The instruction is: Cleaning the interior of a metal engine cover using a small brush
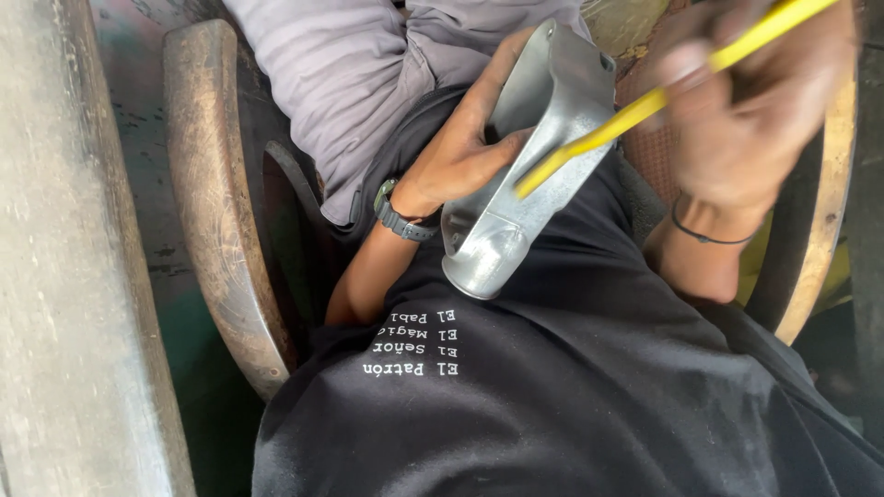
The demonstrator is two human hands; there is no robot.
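My left hand (460,147) grips a grey cast-metal fitting (525,156) with a round open end near my chest, holding it tilted over my lap. Gripped in my right hand (755,101) is a long yellow rod-like tool (645,106). The tool's tip rests against the flat face of the metal fitting. A dark watch sits on my left wrist and a thin black band on my right wrist. I wear a black shirt with small white lettering and grey trousers.
I sit in a worn wooden chair; its curved left armrest (207,193) and right armrest (820,221) flank my body. A grey weathered beam (64,276) runs along the far left edge.
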